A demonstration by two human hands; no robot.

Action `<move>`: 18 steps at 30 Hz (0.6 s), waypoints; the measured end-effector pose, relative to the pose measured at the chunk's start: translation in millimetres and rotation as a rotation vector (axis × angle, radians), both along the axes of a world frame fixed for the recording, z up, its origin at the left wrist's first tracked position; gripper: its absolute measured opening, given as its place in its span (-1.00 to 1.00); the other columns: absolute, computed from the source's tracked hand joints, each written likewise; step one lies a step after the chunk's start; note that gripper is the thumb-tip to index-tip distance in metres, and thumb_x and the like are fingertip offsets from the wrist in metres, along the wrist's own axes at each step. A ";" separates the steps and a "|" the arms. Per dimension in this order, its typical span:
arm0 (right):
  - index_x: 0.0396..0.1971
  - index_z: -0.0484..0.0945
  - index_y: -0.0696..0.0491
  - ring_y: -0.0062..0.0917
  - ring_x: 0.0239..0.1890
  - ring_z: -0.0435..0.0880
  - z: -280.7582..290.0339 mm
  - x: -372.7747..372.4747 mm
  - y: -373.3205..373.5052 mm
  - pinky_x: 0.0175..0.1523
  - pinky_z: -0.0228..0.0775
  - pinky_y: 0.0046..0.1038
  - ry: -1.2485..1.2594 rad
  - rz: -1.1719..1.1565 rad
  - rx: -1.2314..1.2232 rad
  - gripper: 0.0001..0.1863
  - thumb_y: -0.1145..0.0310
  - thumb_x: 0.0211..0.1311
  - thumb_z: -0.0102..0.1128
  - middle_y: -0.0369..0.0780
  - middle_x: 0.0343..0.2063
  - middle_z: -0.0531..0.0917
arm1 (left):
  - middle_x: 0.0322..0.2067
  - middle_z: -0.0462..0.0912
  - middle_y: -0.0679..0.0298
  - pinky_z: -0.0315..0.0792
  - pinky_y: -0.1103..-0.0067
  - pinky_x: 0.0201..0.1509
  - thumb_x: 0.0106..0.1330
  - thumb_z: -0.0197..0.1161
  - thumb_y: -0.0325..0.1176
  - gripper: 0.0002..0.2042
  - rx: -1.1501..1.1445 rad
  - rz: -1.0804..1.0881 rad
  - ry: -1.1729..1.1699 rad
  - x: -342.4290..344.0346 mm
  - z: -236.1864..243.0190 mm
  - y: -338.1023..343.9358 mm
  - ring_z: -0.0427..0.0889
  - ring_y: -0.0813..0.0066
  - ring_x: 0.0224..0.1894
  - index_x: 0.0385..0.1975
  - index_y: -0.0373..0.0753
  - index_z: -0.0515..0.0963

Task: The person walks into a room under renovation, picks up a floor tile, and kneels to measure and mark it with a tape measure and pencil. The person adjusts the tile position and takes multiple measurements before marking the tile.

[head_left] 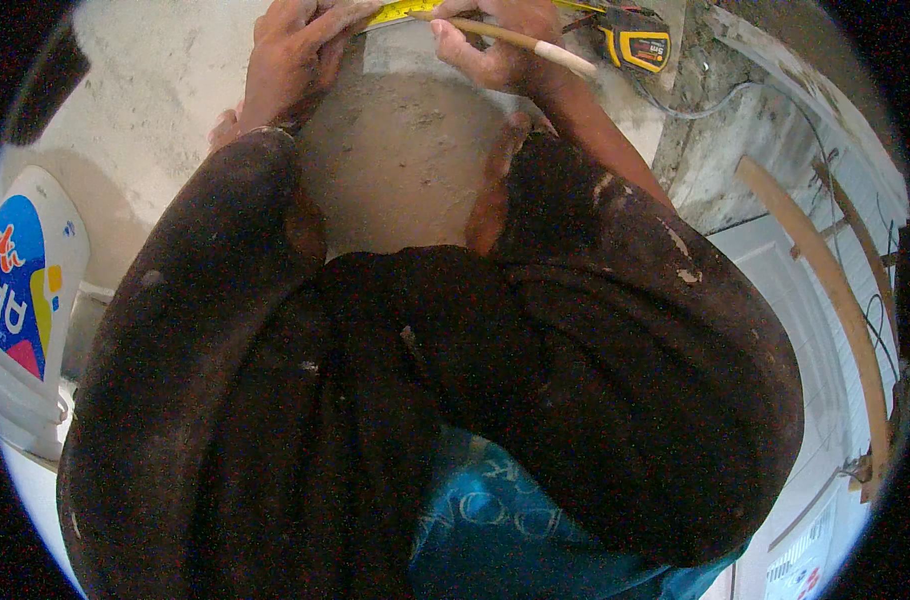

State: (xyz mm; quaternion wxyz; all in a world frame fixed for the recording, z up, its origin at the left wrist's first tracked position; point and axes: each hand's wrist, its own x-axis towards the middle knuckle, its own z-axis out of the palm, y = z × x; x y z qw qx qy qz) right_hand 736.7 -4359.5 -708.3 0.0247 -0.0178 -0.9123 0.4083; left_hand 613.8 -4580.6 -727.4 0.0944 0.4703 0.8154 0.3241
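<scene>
At the top edge, my left hand [297, 58] has its fingers closed on the end of a yellow tape measure blade [400, 12]. The blade lies across a pale flat piece [405, 48]. My right hand [505, 50] grips a tan pencil [500, 34] with a white end, its tip at the blade between my two hands. To the right of that hand is the black and yellow tape measure case [640, 48]. Part of the blade is hidden behind my right hand, and the fingertips are partly cut off by the frame.
Below my hands is a rough grey cement surface [400, 150]. A white bucket [60, 250] with a colourful label stands at the left. A thin cable [715, 108] runs near a wall edge. At the right are a curved wooden strip [825, 270] and a white panelled door [775, 265].
</scene>
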 end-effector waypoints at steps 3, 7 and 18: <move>-0.43 0.53 0.04 -0.47 -0.57 0.54 -4.4 -1.2 -3.1 -0.45 0.41 -0.43 0.015 0.002 -0.016 -0.80 0.25 0.04 0.29 -0.26 -0.56 0.56 | -0.44 0.59 0.22 0.36 0.39 -0.24 0.13 0.34 -0.41 -0.88 0.039 0.027 -0.014 2.2 3.9 11.9 0.53 0.26 -0.34 -0.32 -0.13 0.68; -0.46 0.50 0.03 -0.47 -0.58 0.54 -14.6 -3.7 -4.5 -0.44 0.41 -0.44 0.117 0.020 -0.045 -0.80 0.25 0.05 0.29 -0.27 -0.59 0.54 | -0.35 0.60 0.25 0.28 0.36 -0.09 0.15 0.34 -0.40 -0.89 -0.067 0.071 -0.007 5.8 17.2 20.3 0.49 0.23 -0.22 -0.33 -0.12 0.68; -0.47 0.45 0.04 -0.50 -0.58 0.57 -35.6 1.5 -2.1 -0.48 0.43 -0.50 0.210 0.031 -0.071 -0.84 0.31 0.18 0.21 -0.29 -0.57 0.57 | -0.32 0.60 0.30 0.20 0.38 -0.03 0.11 0.38 -0.39 -0.88 -0.143 0.094 -0.031 10.6 28.5 25.5 0.45 0.32 -0.18 -0.34 -0.14 0.68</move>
